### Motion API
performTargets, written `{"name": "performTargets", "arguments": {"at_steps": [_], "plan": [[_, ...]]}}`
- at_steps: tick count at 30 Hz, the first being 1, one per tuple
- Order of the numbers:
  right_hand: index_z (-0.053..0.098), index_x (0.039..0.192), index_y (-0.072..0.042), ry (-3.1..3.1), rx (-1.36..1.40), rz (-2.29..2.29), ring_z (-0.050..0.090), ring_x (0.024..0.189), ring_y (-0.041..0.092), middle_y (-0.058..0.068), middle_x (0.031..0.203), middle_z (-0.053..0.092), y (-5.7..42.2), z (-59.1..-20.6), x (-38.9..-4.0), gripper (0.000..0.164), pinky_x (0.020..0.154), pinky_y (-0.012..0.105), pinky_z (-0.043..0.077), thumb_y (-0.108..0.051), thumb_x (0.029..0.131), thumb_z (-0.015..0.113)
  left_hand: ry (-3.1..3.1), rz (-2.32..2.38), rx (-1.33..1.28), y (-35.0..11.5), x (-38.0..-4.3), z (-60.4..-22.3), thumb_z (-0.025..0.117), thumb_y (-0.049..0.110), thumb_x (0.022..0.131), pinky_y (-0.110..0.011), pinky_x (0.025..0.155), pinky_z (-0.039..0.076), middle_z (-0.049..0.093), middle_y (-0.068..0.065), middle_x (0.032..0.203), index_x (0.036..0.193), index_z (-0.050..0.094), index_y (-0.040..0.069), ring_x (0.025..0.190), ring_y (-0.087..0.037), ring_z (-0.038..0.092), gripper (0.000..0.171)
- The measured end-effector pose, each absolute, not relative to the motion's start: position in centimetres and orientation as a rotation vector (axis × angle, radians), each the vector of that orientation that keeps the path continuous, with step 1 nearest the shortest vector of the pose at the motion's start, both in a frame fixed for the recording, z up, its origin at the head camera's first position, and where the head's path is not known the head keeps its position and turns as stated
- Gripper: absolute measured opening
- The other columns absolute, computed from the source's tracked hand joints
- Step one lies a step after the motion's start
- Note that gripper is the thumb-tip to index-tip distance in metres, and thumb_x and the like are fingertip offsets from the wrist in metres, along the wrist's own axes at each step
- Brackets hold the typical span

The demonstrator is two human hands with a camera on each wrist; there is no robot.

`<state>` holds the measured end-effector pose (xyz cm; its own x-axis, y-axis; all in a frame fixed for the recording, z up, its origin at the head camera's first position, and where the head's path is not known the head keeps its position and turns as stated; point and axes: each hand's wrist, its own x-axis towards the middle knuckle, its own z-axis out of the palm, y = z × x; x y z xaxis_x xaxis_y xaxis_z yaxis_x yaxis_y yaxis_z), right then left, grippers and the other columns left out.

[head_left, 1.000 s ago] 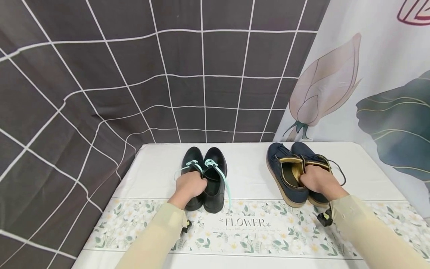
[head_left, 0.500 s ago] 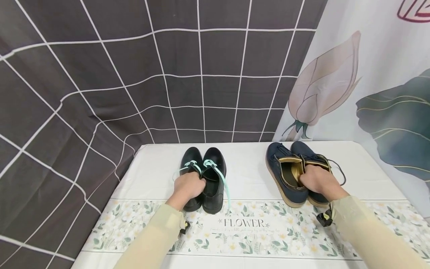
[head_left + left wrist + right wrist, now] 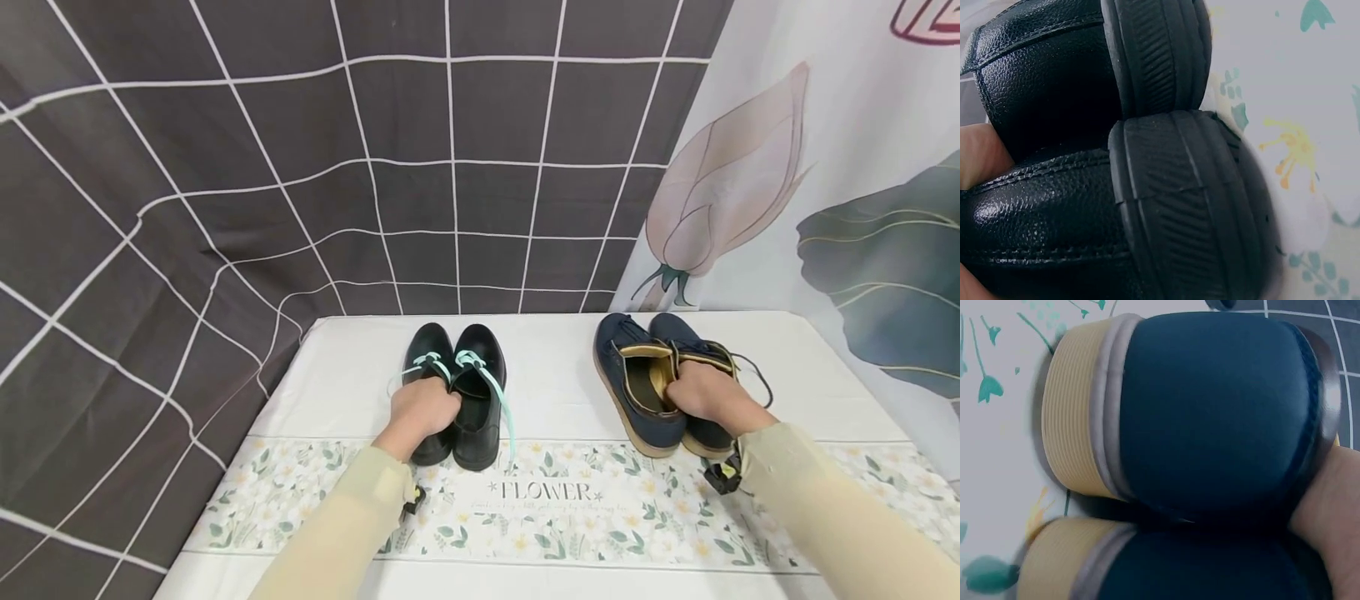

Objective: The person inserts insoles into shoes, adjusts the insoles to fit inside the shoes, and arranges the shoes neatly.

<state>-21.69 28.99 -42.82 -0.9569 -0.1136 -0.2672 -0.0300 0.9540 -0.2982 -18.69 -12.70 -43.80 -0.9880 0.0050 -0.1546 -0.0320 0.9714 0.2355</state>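
Note:
A pair of black lace-up shoes with mint laces stands side by side on the left. My left hand [image 3: 423,410] grips the left black shoe [image 3: 430,340], its thumb reaching toward the right black shoe [image 3: 478,437]. In the left wrist view the thumb [image 3: 982,156] lies where the two black shoes meet, behind the dark ridged heels. On the right, my right hand [image 3: 707,392] holds the right navy shoe [image 3: 673,329], against the left navy shoe [image 3: 660,429]. Its fingertips are hidden inside the openings. Tan soles show in the right wrist view.
Both pairs rest on a white cloth-covered table [image 3: 555,375] with a floral band reading FLOWER. A dark grid curtain [image 3: 397,200] hangs behind and to the left. A white curtain [image 3: 832,125] with flower prints hangs at the right.
The head view has shifted slightly. Both hands keep their places on the shoes, and the shoes stay where they were on the table.

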Motion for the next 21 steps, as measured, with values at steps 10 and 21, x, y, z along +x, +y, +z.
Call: {"name": "performTargets", "arguments": {"at_steps": [10,21], "plan": [[0.053,0.058,-0.016,2.918,-0.211,-0.488,0.051,0.057,0.024,0.004,0.062,0.056,24.8,-43.3,-21.5,0.022,0.053,0.035,0.041,-0.018,0.080,0.054,2.968,0.370,-0.007,-12.7,-18.5,-44.0,0.047,0.039,0.096,-0.048,0.071,0.056,0.077,-0.016,0.107,0.102,0.074,0.007,0.084,-0.030,0.065,0.042],[0.057,0.064,-0.013,2.858,-0.154,-0.437,0.058,0.071,0.032,0.014,0.083,0.066,19.4,-43.2,-21.4,0.022,0.064,0.045,0.050,-0.020,0.084,0.050,2.963,0.365,-0.010,-12.8,-18.8,-44.0,0.046,0.037,0.096,-0.048,0.069,0.057,0.077,-0.015,0.105,0.098,0.074,0.009,0.081,-0.029,0.065,0.040]]}}
